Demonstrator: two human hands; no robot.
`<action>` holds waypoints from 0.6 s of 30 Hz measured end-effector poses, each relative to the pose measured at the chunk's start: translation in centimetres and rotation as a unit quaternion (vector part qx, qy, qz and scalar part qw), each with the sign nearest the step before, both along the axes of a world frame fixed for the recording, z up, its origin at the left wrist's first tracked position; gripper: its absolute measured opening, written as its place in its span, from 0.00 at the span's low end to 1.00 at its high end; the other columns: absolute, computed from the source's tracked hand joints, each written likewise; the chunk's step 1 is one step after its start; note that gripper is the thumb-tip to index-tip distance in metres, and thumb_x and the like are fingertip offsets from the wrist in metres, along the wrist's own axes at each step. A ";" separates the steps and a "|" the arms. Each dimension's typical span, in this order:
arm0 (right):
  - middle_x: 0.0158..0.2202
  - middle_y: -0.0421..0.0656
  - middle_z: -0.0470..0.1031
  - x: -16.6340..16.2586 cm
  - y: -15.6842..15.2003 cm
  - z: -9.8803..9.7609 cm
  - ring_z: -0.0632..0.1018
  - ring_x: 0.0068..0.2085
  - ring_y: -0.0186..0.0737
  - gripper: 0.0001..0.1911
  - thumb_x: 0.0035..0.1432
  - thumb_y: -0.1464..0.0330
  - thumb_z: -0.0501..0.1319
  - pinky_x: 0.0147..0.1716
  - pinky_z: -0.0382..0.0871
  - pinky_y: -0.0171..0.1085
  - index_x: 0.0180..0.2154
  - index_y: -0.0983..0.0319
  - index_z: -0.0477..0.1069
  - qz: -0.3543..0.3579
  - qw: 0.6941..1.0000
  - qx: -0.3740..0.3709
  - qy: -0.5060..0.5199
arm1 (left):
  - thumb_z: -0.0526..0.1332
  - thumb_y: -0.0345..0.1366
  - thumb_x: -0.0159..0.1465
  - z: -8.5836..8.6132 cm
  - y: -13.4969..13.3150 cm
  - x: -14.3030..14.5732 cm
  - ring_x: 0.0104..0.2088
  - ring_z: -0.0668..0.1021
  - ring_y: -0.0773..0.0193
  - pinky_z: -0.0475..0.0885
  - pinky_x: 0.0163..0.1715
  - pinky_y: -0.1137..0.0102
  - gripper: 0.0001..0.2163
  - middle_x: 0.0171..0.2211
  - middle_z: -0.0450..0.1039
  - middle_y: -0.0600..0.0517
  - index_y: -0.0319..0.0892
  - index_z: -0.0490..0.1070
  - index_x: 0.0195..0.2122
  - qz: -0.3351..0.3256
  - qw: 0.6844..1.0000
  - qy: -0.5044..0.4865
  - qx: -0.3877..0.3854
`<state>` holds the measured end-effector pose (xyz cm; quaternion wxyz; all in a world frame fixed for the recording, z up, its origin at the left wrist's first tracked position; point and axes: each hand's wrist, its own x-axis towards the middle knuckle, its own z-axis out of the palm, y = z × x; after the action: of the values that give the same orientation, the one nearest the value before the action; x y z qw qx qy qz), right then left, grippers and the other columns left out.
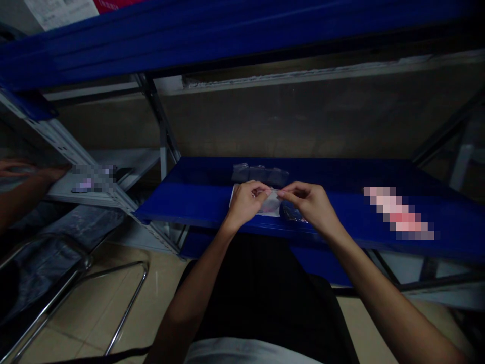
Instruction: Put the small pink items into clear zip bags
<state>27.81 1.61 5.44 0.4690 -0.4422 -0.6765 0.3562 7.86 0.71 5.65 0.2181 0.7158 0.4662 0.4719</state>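
Observation:
Both my hands meet over a blue shelf, pinching the upper edge of a small clear plastic bag. My left hand has thumb and fingers pressed together at the bag's left side. At its right corner, the thumb and forefinger of my right hand are closed. Beneath the bag lies a whitish sheet or packet, partly covered by my left hand. Behind my hands rests a row of clear plastic bags. Dark shiny packets lie by my right hand.
A blurred-out pinkish item lies on the shelf's right side. An upper blue shelf beam crosses overhead, and a grey metal post stands at left. Another person's arm and a metal-framed chair are on the left.

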 end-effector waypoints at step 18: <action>0.31 0.44 0.80 3.5 -0.6 3.4 0.76 0.31 0.41 0.24 0.64 0.49 0.60 0.30 0.66 0.37 0.33 0.60 0.81 0.080 0.982 0.024 -0.171 | 0.68 0.37 0.64 0.1 -1.1 2.7 0.39 0.84 0.60 0.80 0.37 0.68 0.15 0.43 0.84 0.48 0.44 0.80 0.52 -0.078 0.980 -0.162 -0.090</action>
<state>31.33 1.06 8.79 0.3267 -0.4301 -0.7882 0.2950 10.51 -0.40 5.71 0.3900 0.6416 0.4085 0.5190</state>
